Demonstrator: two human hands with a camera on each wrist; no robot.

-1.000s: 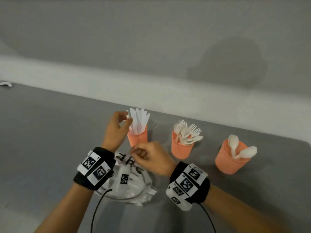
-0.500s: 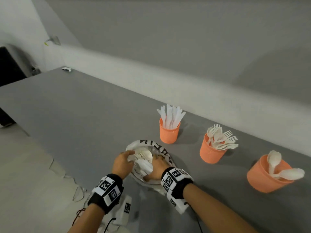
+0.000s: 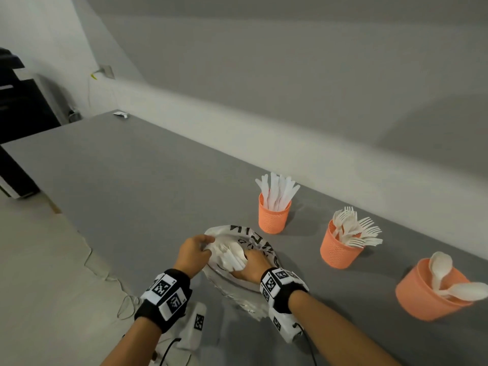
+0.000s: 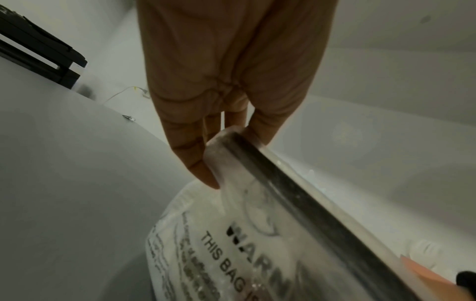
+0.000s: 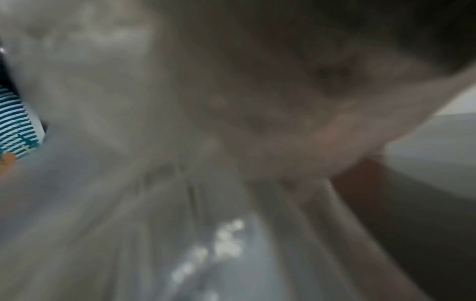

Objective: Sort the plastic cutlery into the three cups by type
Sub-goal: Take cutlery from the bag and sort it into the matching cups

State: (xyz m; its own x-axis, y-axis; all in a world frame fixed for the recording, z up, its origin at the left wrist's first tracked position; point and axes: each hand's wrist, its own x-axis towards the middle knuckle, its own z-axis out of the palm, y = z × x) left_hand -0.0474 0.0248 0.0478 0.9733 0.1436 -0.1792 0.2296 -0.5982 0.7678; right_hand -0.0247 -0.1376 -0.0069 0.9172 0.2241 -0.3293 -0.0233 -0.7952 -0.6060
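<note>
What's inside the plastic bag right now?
The plastic bag holds a pile of white plastic cutlery, a spoon bowl showing on top. The right hand reaches in; the left hand pinches the rim. Anything underneath is covered.

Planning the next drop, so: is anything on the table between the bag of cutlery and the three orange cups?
Nothing visible: bare grey table separates the bag from the knife cup, fork cup and spoon cup.

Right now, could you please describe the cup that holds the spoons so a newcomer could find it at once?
Start at the grey table, where three orange cups stand in a row. The spoon cup is the rightmost, nearest the camera. Only it holds round-bowled spoons; its neighbours hold forks and knives.
</note>
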